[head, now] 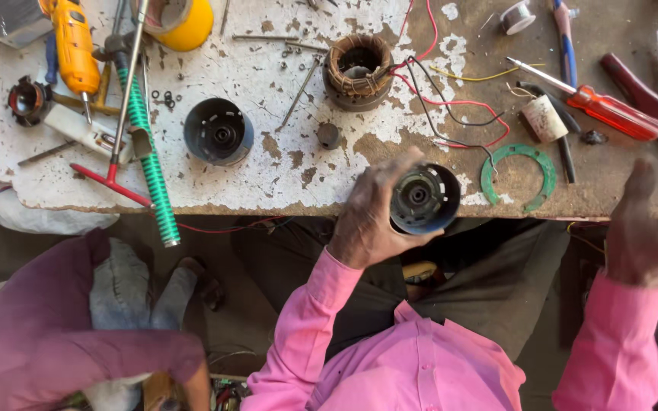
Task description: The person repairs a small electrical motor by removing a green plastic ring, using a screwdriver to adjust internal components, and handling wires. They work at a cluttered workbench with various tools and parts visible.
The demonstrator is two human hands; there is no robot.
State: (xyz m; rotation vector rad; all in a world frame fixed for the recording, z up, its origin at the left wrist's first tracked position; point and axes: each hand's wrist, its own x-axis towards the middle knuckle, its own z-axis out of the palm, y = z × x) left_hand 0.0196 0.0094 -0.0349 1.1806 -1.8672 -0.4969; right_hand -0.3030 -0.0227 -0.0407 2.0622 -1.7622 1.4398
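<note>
left hand [367,221] clamped on the black motor end cap [424,199] over the counter [268,164] edge; right hand [645,228] open, empty. he should keep the cap's open face level.

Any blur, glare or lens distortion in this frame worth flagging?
Head view: even daylight, no harsh glare; the right hand is motion-blurred at the frame's edge, while the left hand and the black round housing it holds are fairly sharp; the worktable edge bows slightly, suggesting wide-angle distortion.
</note>
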